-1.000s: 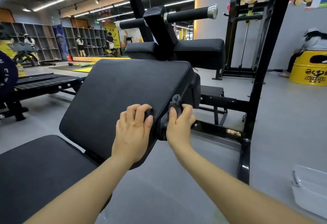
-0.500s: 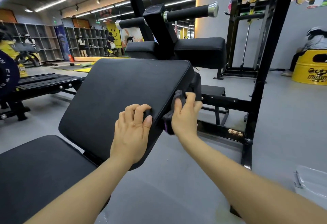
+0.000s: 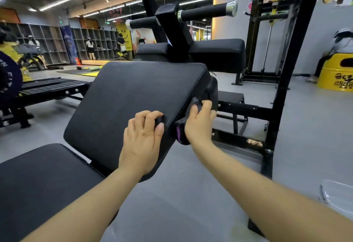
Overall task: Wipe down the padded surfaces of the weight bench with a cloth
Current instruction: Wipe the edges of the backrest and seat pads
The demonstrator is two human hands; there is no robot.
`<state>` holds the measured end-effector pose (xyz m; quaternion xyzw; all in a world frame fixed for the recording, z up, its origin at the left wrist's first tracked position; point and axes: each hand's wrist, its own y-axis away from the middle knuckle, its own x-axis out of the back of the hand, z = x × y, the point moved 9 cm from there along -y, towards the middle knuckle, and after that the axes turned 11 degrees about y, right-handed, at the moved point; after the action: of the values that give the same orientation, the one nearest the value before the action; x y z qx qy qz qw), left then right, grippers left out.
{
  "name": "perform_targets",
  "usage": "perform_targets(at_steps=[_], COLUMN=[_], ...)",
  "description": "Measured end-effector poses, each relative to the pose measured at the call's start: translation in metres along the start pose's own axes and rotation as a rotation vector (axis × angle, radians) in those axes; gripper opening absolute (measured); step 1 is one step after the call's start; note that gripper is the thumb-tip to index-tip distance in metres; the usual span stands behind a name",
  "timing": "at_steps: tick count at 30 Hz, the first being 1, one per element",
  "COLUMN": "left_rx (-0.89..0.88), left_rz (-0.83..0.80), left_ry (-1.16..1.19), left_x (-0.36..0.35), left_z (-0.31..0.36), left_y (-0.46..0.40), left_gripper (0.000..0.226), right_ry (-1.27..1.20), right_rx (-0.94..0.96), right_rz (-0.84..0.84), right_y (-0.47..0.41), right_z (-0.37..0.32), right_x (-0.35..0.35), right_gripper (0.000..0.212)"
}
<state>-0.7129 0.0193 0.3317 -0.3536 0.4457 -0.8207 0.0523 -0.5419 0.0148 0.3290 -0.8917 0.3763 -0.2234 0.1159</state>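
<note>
Currently the right hand (image 3: pixel 198 125) grips a dark cloth (image 3: pixel 181 131), purple stripe visible, and presses it against the right side edge of the inclined back pad (image 3: pixel 129 96) of the weight bench. The left hand (image 3: pixel 142 142) rests on the pad's top face near that same edge, fingers curled, holding nothing. The seat pad (image 3: pixel 38 180) lies at lower left.

Two bare forearms, left hand (image 3: pixel 142 138) and right hand (image 3: pixel 198 125) ungloved
</note>
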Motion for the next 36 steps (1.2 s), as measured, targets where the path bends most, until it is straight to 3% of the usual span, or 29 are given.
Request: perform_targets(at_steps=[6,9,12,20,23,27,36], left_rx=[-0.007,-0.004,-0.003,-0.006,-0.003,0.000,0.003], left_rz=[-0.007,-0.001,0.001,-0.004,0.000,0.002,-0.002], left_ry=[0.006,-0.001,0.003,0.028,0.031,0.024,0.042], left_x=[0.000,0.001,0.001,-0.001,-0.001,0.000,0.000], left_z=[0.000,-0.001,-0.001,-0.001,-0.002,-0.002,-0.002], left_y=[-0.002,-0.001,0.000,-0.001,-0.001,-0.001,-0.001], left_gripper=[0.033,0.033,0.032,0.032,0.031,0.031,0.032], right_ry=[-0.008,-0.012,0.002,0.029,0.019,0.033,0.063], right_rx=[-0.097,0.006,0.119,0.002,0.094,0.273,0.163], right_rz=[0.106,0.105,-0.010,0.198,0.244,0.084,0.266], right_y=[-0.075,-0.031,0.027,-0.080,-0.036,0.043,-0.056], right_z=[-0.020,-0.012,-0.002,-0.028,-0.023,-0.012,-0.042], right_x=[0.033,0.016,-0.006,0.038,0.024,-0.006,0.038], right_gripper=[0.025,0.027,0.020,0.024,0.026,0.017,0.021])
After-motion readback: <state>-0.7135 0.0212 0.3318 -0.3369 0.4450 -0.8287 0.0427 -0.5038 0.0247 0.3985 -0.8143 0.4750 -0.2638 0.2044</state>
